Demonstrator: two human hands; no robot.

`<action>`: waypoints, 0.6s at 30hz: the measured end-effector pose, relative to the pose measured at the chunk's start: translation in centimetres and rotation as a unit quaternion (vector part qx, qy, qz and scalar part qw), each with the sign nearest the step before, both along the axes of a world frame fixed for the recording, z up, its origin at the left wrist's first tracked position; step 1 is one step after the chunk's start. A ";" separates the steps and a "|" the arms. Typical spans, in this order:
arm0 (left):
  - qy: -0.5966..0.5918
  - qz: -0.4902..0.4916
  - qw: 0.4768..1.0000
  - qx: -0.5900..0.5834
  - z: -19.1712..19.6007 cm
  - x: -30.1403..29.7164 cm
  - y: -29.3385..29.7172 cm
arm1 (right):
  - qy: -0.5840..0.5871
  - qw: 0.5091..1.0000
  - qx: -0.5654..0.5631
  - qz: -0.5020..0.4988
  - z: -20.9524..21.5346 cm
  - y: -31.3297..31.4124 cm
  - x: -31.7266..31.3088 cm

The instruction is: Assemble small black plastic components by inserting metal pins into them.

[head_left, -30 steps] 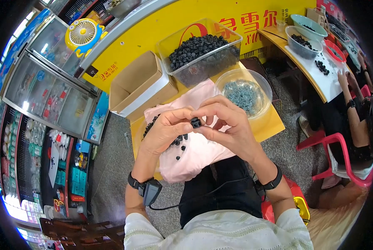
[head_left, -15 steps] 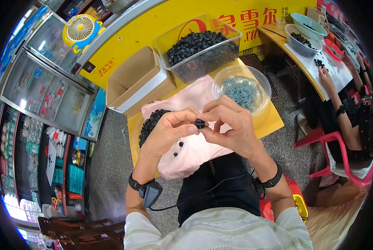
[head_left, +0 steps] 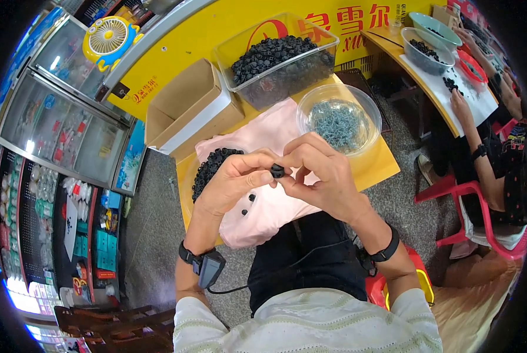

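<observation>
Between the fingertips of both hands is a small round black plastic piece (head_left: 277, 171). My left hand (head_left: 228, 187) pinches it from the left with thumb and forefinger. My right hand (head_left: 325, 179) closes on it from the right, and its fingertips partly cover the piece. Under the hands a pink cloth (head_left: 263, 215) covers part of the yellow table and hangs toward my lap. Two loose black pieces (head_left: 248, 200) lie on the cloth. Beside my left hand a heap of similar black pieces (head_left: 211, 167) fills a clear container, partly hidden by the hand.
A round clear tub (head_left: 372, 126) of small grey-blue metal parts stands behind my right hand. Farther back are a clear bin (head_left: 263, 94) of black pieces and an open cardboard box (head_left: 184, 112). At right, another person's hand (head_left: 462, 109) works at a second table (head_left: 443, 106).
The black piece has turned slightly between my fingertips. Both hands stay close together over the cloth, and the whole view has shifted a little.
</observation>
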State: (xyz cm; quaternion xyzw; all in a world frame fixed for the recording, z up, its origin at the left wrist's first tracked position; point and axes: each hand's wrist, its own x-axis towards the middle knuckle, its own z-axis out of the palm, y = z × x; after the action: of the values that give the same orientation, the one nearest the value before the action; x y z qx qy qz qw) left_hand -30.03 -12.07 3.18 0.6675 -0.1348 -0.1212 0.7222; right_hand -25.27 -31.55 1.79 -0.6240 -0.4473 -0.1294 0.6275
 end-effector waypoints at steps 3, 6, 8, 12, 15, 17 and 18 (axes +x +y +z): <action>0.006 -0.002 1.000 -0.007 -0.2 0.2 0.1 | 0.021 1.000 -0.003 0.014 0.0 0.0 0.3; 0.023 0.007 1.000 -0.002 -0.3 0.4 0.2 | 0.034 0.999 -0.006 0.021 -0.1 0.1 0.5; 0.019 0.008 1.000 -0.004 -0.5 0.5 0.2 | 0.041 0.999 -0.010 0.023 0.0 0.0 0.5; 0.045 0.024 0.993 0.106 -0.7 0.1 1.0 | 0.023 0.998 -0.055 0.004 -0.2 -0.3 0.6; 0.014 0.074 0.991 0.115 -0.9 -0.4 1.0 | 0.021 0.993 -0.120 -0.008 -1.2 -0.7 1.8; 0.016 0.112 0.981 0.158 -1.6 -1.3 1.9 | 0.109 0.973 -0.187 0.083 -1.8 -0.8 3.3; 0.024 0.149 0.967 0.203 -1.9 -1.7 2.5 | 0.138 0.969 -0.192 0.069 -2.1 -0.3 4.3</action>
State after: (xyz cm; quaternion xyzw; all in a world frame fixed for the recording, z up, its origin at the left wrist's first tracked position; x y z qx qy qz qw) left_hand -31.71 -9.54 1.32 0.8095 0.0111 -0.0530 0.5847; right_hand -21.01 -31.87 -0.33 -0.7125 -0.4142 0.0898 0.5592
